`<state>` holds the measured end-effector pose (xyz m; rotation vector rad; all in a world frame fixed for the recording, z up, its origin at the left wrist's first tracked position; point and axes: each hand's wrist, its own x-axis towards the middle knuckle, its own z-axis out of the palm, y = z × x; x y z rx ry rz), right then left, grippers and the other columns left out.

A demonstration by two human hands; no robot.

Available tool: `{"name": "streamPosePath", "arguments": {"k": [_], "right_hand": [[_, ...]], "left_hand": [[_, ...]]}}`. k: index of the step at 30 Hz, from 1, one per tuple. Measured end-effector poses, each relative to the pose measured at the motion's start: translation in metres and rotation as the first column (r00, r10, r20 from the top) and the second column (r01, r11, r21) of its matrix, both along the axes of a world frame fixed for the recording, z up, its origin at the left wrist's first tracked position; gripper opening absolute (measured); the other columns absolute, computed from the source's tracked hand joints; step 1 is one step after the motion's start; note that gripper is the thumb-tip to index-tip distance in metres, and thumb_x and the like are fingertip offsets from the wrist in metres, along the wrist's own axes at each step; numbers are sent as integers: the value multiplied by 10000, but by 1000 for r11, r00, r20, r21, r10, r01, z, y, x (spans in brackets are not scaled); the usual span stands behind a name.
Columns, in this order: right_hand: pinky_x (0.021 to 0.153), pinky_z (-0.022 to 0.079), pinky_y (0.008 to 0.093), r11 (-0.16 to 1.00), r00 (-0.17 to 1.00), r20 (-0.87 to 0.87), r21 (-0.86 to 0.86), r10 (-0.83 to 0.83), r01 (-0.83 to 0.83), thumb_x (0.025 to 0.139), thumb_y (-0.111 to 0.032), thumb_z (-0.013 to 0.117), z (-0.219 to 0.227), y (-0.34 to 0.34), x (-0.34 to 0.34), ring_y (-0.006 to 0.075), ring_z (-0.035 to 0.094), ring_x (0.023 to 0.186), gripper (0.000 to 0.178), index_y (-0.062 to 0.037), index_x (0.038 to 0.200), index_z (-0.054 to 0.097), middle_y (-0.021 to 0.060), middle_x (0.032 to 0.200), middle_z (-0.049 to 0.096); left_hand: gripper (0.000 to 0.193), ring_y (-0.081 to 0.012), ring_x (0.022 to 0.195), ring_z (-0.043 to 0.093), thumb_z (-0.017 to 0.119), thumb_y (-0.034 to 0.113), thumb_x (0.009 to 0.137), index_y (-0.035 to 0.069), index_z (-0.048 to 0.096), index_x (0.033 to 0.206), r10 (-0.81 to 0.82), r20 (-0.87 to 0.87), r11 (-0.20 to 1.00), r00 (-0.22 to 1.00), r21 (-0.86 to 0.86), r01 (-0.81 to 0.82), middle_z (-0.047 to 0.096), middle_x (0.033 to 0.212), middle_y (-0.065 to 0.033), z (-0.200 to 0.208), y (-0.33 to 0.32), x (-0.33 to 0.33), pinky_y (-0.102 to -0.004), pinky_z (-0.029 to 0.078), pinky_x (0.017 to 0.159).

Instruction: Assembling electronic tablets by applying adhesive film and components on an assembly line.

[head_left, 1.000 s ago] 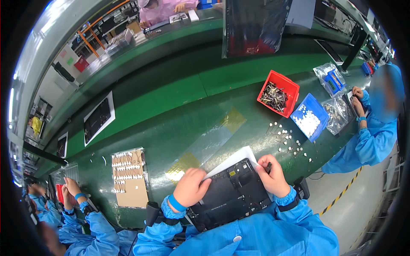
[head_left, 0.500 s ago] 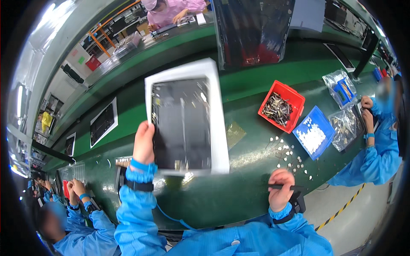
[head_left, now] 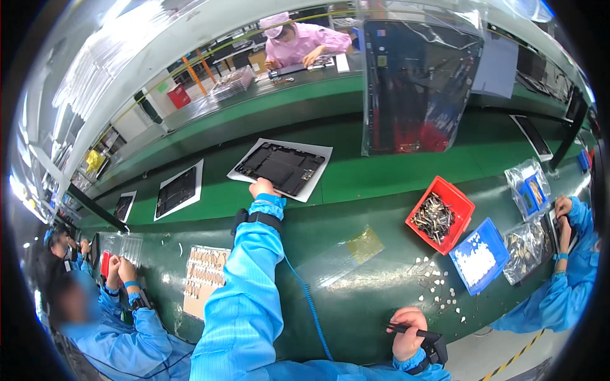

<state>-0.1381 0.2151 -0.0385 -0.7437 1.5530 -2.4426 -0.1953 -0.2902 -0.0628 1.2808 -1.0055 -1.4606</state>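
Observation:
My left hand (head_left: 264, 188) reaches far forward, its fingers closed on the near edge of an opened black tablet (head_left: 279, 166) and the white sheet (head_left: 321, 153) under it. Dark flat parts show inside the tablet, which lies low over the raised green ledge; whether it rests fully there I cannot tell. Near the front edge of the bench, my right hand (head_left: 408, 330) is closed around slim black tweezers (head_left: 416, 331). Small round white pieces (head_left: 432, 286) with thin leads lie scattered on the bench beyond that hand.
A red bin (head_left: 467, 209) of small metal parts and a blue bin (head_left: 499, 244) of white pieces stand at right, beside plastic bags (head_left: 526, 247). A card of small parts (head_left: 194, 298) lies left of my arm. A blue coiled cord (head_left: 311, 305) crosses the bench. Co-workers sit on both sides.
My left hand has carried the tablet and its white sheet away from me, down from a raised tilt to the far green ledge. My right hand keeps the tweezers near the front edge.

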Motion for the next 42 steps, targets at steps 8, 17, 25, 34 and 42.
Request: {"name": "streamPosePath", "arguments": {"k": [8, 17, 25, 34, 42], "right_hand": [[463, 464, 233, 998, 997, -68, 68, 23, -18, 907, -453, 417, -2, -5, -1, 144, 506, 576, 475, 11, 849, 500, 143, 830, 503], [484, 442, 223, 991, 999, -45, 132, 6, 0, 910, -431, 429, -1, -2, -4, 127, 505, 561, 478, 32, 835, 523, 146, 827, 529], [564, 457, 260, 976, 995, -62, 209, 77, -62, 907, -373, 444, 5, 3, -7, 149, 522, 625, 423, 32, 858, 556, 153, 847, 561], [644, 432, 361, 969, 913, -379, 238, 151, -61, 786, -70, 574, 15, -3, -22, 299, 530, 728, 104, -18, 873, 550, 112, 822, 562], [556, 459, 312, 853, 870, -471, 385, -146, 352, 677, 14, 630, 46, 79, -30, 233, 568, 640, 114, -19, 786, 618, 104, 733, 582]], "left_hand": [[208, -302, 878, 608, 478, 150, 808, 33, 637, 876, 344, 878, 462, 334, -468, 754, 630, 923, -162, -2, -105, 22, -372, 483, 782], [248, -330, 901, 575, 476, 222, 850, 48, 587, 987, -103, 924, 286, 367, -326, 901, 614, 912, -172, 84, -70, -72, -383, 437, 796], [264, -352, 1051, 528, 448, 204, 841, 163, 567, 1073, 129, 990, 673, 56, -129, 728, 580, 1113, -112, 101, 20, -112, -485, 411, 865], [156, -326, 976, 508, 481, 127, 808, 114, 588, 921, 483, 769, 85, 420, -518, 851, 565, 988, -127, 69, 4, -103, -444, 394, 844], [85, -350, 920, 476, 573, 50, 744, 18, 552, 820, 126, 894, -287, 431, -383, 878, 511, 927, -157, 148, 203, -4, -417, 391, 802]]}}
